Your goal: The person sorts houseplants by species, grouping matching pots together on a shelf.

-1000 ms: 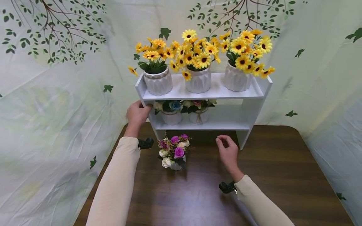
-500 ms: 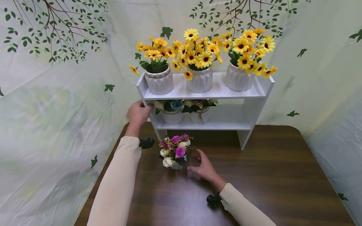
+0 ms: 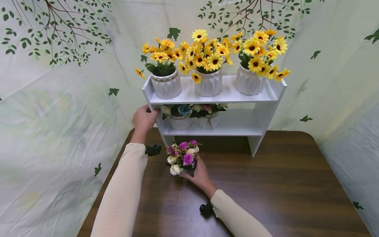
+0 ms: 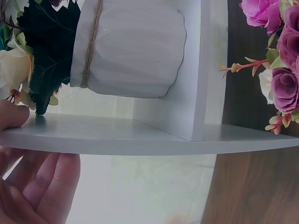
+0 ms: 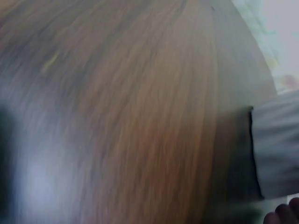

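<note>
A potted bunch of purple and white roses is in front of the white shelf in the head view. My right hand holds its pot from the right, with the thumb in front; the hand hides most of the pot. In the blurred right wrist view, a pale ridged pot shows at the right edge with fingertips below it. My left hand grips the shelf's left side panel, thumb inside and fingers outside. Beside that thumb, a white pot with twine stands in the middle level.
Three white pots of yellow flowers stand on the top level. Two rose pots, one tied with a twine bow, occupy the left part of the middle level. Brown tabletop extends right and front; a printed backdrop hangs close behind.
My right hand has moved left from in front of the shelf's right part to the purple and white rose pot and taken hold of it. The left hand has stayed on the panel.
</note>
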A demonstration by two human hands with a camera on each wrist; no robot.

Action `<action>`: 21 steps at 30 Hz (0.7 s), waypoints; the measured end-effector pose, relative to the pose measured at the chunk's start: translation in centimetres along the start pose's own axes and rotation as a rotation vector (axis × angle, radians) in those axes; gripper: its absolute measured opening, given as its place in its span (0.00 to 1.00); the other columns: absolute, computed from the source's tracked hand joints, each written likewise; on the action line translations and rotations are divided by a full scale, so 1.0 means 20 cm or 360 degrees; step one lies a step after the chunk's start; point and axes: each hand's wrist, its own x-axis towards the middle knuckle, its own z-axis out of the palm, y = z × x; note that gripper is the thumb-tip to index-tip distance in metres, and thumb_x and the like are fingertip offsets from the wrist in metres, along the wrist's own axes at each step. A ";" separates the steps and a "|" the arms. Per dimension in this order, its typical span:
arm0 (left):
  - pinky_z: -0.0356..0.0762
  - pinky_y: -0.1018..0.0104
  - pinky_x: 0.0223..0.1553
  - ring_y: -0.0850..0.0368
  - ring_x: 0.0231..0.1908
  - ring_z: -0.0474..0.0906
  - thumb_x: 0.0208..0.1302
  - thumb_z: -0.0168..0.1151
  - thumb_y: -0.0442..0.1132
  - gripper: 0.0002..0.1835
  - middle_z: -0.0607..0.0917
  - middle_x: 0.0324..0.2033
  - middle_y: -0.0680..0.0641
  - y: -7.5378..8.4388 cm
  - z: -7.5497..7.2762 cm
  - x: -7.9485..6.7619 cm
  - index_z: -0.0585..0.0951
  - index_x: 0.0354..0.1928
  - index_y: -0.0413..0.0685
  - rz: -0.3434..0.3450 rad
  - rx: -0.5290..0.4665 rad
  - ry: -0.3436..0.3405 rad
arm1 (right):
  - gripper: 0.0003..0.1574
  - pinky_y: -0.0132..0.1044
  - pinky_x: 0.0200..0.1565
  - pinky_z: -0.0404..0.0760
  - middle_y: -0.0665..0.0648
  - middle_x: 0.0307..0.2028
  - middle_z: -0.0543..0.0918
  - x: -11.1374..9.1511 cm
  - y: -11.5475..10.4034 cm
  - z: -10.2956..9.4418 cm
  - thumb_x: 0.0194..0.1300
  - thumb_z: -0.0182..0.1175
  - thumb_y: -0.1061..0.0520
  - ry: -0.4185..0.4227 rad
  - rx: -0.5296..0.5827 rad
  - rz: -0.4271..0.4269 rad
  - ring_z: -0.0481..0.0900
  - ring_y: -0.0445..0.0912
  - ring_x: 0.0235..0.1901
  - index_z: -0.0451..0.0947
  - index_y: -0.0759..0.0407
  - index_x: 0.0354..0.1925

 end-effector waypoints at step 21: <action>0.71 0.58 0.37 0.43 0.42 0.82 0.61 0.56 0.50 0.19 0.88 0.42 0.39 0.01 0.00 -0.02 0.84 0.43 0.44 -0.0003 -0.0001 0.0033 | 0.50 0.61 0.53 0.75 0.65 0.55 0.81 0.02 -0.02 0.12 0.40 0.70 0.46 0.0294 0.0010 -0.0062 0.78 0.63 0.54 0.70 0.63 0.62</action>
